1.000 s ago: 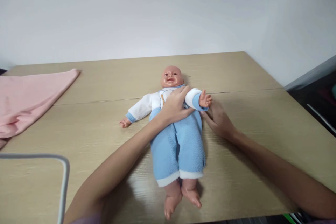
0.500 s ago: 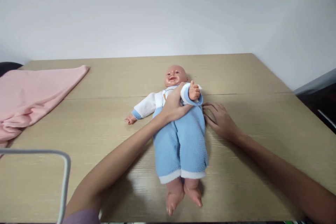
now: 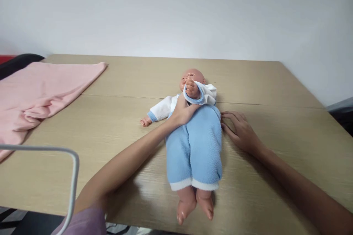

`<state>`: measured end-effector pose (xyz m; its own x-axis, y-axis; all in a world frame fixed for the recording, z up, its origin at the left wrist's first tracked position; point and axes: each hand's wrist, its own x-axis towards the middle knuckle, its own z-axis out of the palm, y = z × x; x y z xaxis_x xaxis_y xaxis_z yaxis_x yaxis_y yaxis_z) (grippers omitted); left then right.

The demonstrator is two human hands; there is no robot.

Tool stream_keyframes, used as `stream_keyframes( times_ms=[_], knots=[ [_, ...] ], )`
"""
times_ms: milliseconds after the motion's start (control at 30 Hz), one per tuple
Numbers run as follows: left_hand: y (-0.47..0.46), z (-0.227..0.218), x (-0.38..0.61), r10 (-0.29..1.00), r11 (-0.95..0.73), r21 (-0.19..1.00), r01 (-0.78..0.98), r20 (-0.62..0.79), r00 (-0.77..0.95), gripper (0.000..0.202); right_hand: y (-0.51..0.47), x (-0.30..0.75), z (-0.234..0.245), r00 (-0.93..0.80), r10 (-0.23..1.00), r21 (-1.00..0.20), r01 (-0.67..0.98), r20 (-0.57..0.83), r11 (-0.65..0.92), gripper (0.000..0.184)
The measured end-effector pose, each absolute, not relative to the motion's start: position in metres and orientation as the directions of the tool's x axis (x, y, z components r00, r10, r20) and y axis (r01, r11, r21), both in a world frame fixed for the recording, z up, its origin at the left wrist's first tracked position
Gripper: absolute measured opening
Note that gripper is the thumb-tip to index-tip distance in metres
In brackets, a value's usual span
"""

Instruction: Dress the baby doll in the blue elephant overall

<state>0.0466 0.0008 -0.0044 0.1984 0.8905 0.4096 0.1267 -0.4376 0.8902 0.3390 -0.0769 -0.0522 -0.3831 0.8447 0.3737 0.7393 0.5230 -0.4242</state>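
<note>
A baby doll lies on its back on the table, feet toward me, in a white top and fuzzy blue trousers with white cuffs. My left hand is closed on its chest, the thumb pointing right and the fingers partly hidden under the doll's raised arm. That raised arm's blue-trimmed sleeve bends across the chest, with the doll's hand in front of its mouth. At the trousers' right side, my right hand has curled fingers and thumb meeting the doll's clothing; their tips are partly hidden.
A wooden table with a seam across it stands against a pale wall. Pink cloth is spread over its left side. A white bent bar crosses the lower left. Behind the cloth is a dark chair back.
The doll's raised arm has swung left and up across its chest toward its face. My hands stay at its chest and side. The whole view has shifted slightly.
</note>
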Motion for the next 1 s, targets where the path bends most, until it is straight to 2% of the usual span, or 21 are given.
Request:
stream_keyframes(
  times_ms=[267,433,667,767,900,1000],
  knots=[
    [0.0,0.004,0.031,0.926,-0.367,0.929,0.036,0.362,0.103,0.043,-0.078,0.34,-0.052,-0.393,0.836,-0.413,0.736,0.383,0.536,0.024],
    [0.008,-0.009,0.017,0.938,-0.343,0.928,-0.143,0.346,0.0,0.032,-0.078,0.339,-0.052,-0.4,0.834,-0.41,0.736,0.379,0.539,0.023],
    [0.01,-0.014,0.007,0.969,-0.244,0.926,-0.287,0.221,-0.109,0.039,-0.077,0.339,-0.054,-0.399,0.83,-0.419,0.726,0.389,0.545,0.023],
    [0.007,-0.011,0.005,0.98,-0.197,0.917,-0.347,0.172,-0.101,0.04,-0.077,0.34,-0.055,-0.404,0.827,-0.414,0.725,0.392,0.55,0.023],
    [0.008,-0.012,0.001,0.975,-0.213,0.915,-0.341,0.175,-0.138,0.044,-0.077,0.341,-0.055,-0.406,0.825,-0.409,0.726,0.392,0.552,0.022],
    [0.012,-0.016,-0.002,0.961,-0.267,0.922,-0.281,0.232,-0.15,0.048,-0.077,0.341,-0.054,-0.4,0.829,-0.412,0.729,0.391,0.546,0.022]
  ],
)
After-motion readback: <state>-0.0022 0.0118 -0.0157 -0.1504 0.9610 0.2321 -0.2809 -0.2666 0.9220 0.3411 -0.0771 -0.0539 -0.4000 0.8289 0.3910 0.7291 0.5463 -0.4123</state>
